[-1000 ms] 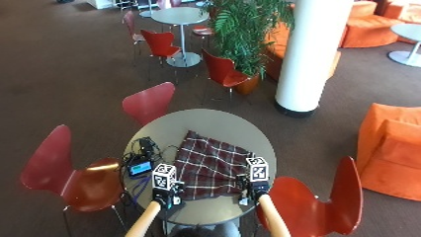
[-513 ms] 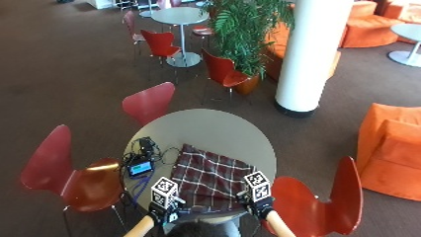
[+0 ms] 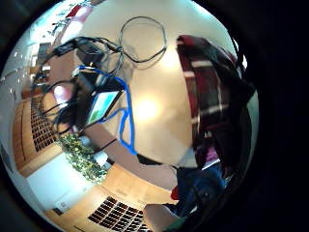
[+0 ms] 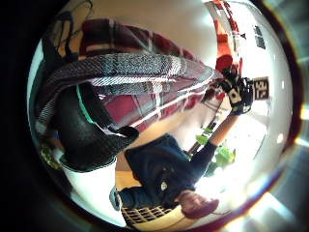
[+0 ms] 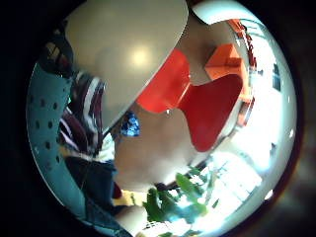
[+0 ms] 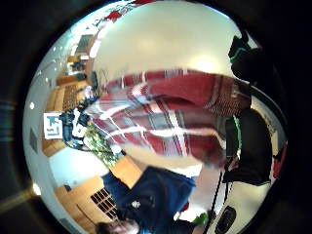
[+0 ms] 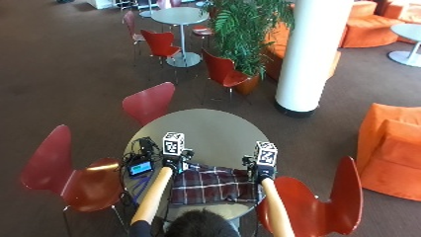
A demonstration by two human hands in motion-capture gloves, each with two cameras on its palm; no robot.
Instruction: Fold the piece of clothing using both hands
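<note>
**Both hands grip the plaid cloth at its far edge**

The plaid cloth lies on the near part of the round counter, doubled over on itself, its near edge reaching the counter's rim in front of the person. The left hand sits at the cloth's far left corner and the right hand at its far right corner, the two well apart with the fold stretched between them. In the left thumb side palm view, the gloved fingers curl round a bunched layer of the cloth; in the right thumb side palm view, the fingers pinch the cloth's edge. To the left of the cloth on the counter sit a small device with a lit screen and a tangle of cables. A red chair stands just beside the counter at the person's right.
</note>
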